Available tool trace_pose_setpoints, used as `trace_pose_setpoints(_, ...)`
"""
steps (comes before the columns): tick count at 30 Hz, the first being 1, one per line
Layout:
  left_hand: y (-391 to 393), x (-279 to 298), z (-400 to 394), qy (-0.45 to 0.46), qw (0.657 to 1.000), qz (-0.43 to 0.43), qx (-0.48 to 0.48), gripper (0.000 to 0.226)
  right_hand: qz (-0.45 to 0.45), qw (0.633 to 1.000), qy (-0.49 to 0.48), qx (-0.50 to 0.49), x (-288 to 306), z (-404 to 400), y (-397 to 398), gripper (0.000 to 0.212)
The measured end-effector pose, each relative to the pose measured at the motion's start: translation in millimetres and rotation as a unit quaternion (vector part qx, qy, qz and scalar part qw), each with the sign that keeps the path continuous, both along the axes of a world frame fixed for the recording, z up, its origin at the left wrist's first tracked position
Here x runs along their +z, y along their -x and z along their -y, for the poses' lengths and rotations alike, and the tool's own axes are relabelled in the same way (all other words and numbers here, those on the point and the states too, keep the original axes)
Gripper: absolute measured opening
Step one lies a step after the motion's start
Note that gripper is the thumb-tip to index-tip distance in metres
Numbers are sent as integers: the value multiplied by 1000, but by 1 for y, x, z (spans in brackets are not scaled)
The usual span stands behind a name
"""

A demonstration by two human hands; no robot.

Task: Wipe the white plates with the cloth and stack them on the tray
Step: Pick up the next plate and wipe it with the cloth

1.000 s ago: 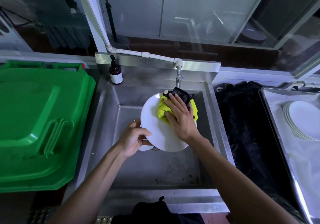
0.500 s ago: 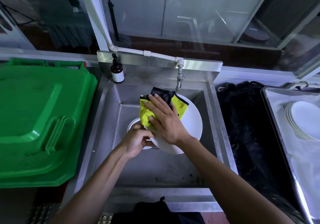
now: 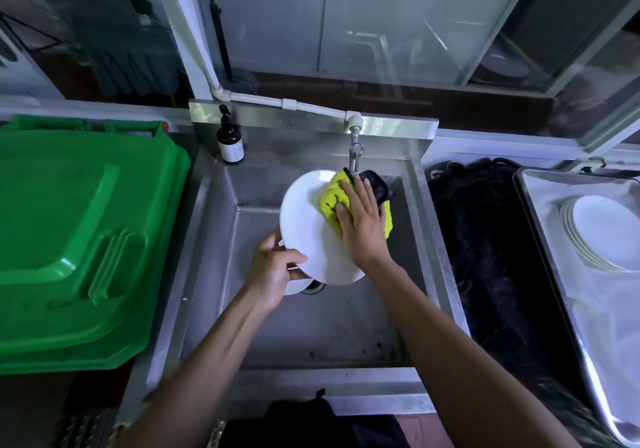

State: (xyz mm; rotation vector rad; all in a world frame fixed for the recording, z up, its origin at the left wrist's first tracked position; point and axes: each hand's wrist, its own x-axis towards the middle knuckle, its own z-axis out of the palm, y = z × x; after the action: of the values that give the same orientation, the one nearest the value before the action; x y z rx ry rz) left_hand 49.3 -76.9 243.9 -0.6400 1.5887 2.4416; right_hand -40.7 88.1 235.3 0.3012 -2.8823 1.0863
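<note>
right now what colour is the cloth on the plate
Bright yellow-green cloth with a black part, seen in the head view.

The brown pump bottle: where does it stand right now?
In the head view, the brown pump bottle stands on the sink ledge's back left corner, beside the green bin lid.

Steel sink (image 3: 429, 226) under a tap (image 3: 355, 151) on white pipe (image 3: 277, 101), brown pump bottle (image 3: 229, 143) at its back left corner, green bin lid (image 3: 76, 240) left, black mat (image 3: 485, 257) right, glass windows (image 3: 398, 22) behind, dim daylight
</note>
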Motion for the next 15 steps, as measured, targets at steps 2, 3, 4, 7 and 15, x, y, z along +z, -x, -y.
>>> trace_pose_setpoints(2,0,-2,-2,6,1000,2,12,52,37,999,17,-22,-4,-2,-10,47)
trace_pose_setpoints(3,0,-3,-3,9,1000,4,16,51,48,998,22,-34,-5,-1,-16,47)
trace_pose_setpoints(4,0,-5,-4,13,1000,6,19,50,56,997,26,-46,-6,0,-22,48)
trace_pose_setpoints(7,2,-6,-9,24,999,13,27,48,96,991,53,-77,-9,6,-41,52)
trace_pose_setpoints(15,8,-4,-13,11,1000,3,28,56,134,980,139,-53,-7,37,-75,50)
